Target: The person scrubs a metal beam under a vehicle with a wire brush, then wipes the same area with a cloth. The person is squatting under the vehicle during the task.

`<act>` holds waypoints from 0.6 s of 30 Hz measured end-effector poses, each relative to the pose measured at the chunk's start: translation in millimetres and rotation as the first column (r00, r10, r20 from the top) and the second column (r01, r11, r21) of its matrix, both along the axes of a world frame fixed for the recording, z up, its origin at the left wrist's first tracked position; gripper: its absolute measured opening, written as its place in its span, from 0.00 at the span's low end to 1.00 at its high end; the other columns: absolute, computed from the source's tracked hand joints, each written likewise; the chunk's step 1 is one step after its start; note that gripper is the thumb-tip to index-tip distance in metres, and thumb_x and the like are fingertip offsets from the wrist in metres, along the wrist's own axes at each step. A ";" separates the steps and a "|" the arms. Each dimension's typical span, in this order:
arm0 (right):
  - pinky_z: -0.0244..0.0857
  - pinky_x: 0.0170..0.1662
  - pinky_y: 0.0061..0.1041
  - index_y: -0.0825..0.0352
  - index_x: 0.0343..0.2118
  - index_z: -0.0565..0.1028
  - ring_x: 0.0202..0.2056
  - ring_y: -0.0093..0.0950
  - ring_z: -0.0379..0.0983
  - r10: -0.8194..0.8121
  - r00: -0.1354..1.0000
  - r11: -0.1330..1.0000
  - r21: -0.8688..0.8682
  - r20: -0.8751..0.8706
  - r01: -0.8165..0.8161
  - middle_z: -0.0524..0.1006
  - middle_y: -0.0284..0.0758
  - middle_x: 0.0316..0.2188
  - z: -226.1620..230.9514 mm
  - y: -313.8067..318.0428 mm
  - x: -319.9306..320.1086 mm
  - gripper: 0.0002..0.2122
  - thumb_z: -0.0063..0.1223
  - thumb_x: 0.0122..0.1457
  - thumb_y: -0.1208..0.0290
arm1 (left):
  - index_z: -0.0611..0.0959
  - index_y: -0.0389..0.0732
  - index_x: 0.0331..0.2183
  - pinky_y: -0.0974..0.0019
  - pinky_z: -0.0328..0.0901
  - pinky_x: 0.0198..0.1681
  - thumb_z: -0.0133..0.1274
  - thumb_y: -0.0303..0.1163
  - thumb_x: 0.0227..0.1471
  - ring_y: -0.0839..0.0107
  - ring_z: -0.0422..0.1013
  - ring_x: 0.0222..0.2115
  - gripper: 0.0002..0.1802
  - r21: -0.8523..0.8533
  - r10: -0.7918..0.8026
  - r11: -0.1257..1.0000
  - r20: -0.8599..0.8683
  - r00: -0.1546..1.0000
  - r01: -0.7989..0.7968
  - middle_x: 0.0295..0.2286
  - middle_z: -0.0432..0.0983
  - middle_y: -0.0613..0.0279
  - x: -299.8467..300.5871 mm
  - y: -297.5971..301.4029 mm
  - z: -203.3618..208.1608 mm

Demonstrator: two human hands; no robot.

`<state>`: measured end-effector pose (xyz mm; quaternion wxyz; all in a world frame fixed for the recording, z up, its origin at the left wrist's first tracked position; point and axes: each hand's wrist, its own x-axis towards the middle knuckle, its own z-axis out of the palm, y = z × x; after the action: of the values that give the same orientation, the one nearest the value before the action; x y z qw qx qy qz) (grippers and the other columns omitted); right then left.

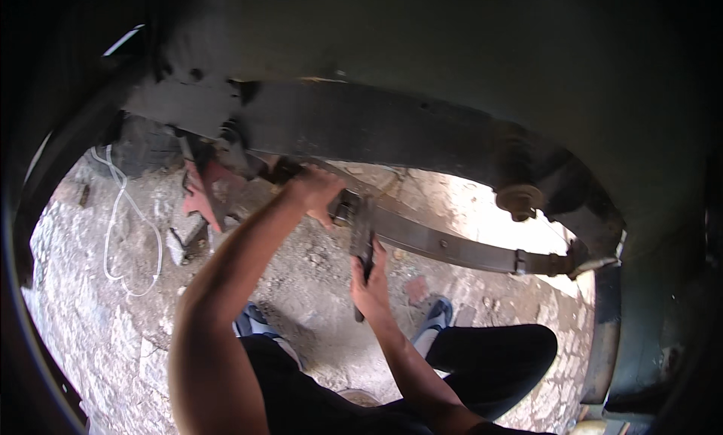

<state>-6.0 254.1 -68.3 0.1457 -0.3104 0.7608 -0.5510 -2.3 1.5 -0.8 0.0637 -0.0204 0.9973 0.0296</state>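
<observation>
Leaf spring (452,248) curves away right of both hands, under the dark frame rail (361,119). Right hand's (372,286) wrapped around a long dark tool (363,230), top end up by the spring; left hand (318,188) is just beside it, can't tell if it's gripping anything.

On the left, a white cord (122,183) lies in a loose loop on rough, pale ground (83,299). Far left sits a dark tire (151,147); a red metal stand (199,198) is to its right. A reddish chunk (416,288) lies right of the middle. A long dark beam (361,122) spans the far side, and a dark green panel (654,322) rises at the right.
</observation>
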 end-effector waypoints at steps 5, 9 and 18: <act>0.62 0.19 0.24 0.54 0.67 0.48 0.16 0.21 0.65 0.000 0.996 0.997 0.079 0.088 -0.007 0.71 0.32 0.26 29.5 -17.6 -14.3 0.30 0.47 0.66 0.68 | 0.73 0.39 0.50 0.57 0.60 0.55 0.71 0.61 0.24 0.58 0.69 0.49 0.53 -0.017 -0.015 1.000 -0.053 0.998 0.014 0.44 0.74 0.55 3.6 -5.4 -11.9; 0.63 0.21 0.24 0.56 0.67 0.47 0.18 0.20 0.66 -0.022 0.999 0.997 0.070 0.038 0.019 0.71 0.32 0.27 24.2 -7.0 1.8 0.29 0.46 0.67 0.67 | 0.72 0.40 0.51 0.57 0.60 0.55 0.71 0.61 0.24 0.58 0.69 0.49 0.54 -0.081 0.013 0.997 0.035 0.999 -0.010 0.45 0.73 0.55 -3.9 -0.1 -5.0; 0.63 0.22 0.24 0.57 0.67 0.45 0.19 0.21 0.67 -0.037 0.996 0.996 0.087 0.080 0.030 0.72 0.35 0.28 34.1 -15.4 7.1 0.29 0.45 0.67 0.67 | 0.72 0.39 0.51 0.58 0.59 0.55 0.70 0.59 0.27 0.59 0.68 0.50 0.52 -0.078 0.025 0.997 -0.001 1.000 -0.024 0.44 0.73 0.55 -1.6 -0.6 -12.7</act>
<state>1.1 238.6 -34.2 0.1803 -0.2683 0.7823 -0.5324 -3.9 0.9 -13.5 0.0626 -0.0351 0.9974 -0.0087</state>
